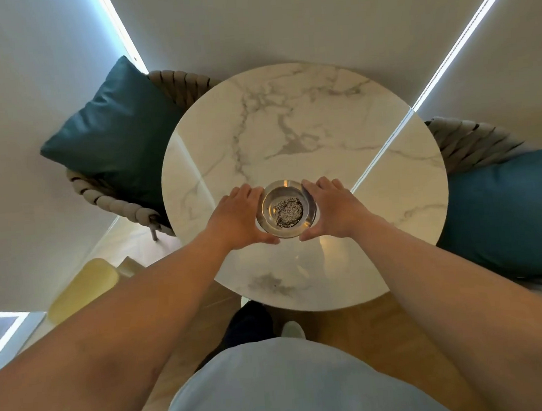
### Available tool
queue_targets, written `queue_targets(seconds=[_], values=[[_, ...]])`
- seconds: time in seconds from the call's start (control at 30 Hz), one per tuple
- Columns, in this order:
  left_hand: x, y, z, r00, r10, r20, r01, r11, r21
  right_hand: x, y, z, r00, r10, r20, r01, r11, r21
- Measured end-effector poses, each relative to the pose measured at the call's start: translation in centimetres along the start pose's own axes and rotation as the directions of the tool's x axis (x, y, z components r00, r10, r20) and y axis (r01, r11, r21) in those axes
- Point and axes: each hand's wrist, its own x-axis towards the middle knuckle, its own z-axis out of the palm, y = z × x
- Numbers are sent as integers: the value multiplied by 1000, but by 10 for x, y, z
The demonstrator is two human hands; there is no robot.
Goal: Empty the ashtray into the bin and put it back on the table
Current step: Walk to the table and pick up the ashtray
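Note:
A round glass ashtray (285, 209) with a heap of grey ash in its middle sits on the round white marble table (299, 120), toward the near side. My left hand (238, 218) cups its left rim and my right hand (334, 209) cups its right rim, thumbs curled under the near edge. Both hands touch the ashtray, which rests on the tabletop. No bin that I can name is in view.
A woven chair with a dark teal cushion (114, 133) stands left of the table. Another woven chair (470, 140) with a blue cushion (514, 214) stands on the right. A pale yellow object (83, 289) sits on the floor at lower left. Wooden floor lies below.

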Motion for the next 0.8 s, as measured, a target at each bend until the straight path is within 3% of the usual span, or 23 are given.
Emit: queue_targets(seconds=[0.37, 0.8], values=[[-58, 6, 8, 996, -75, -48, 73, 997, -24, -28, -25, 9, 994, -87, 72, 89, 996, -28], [-159, -57, -4, 940, -298, -164, 284, 953, -105, -10, -131, 35, 948, -291, 128, 301, 951, -66]])
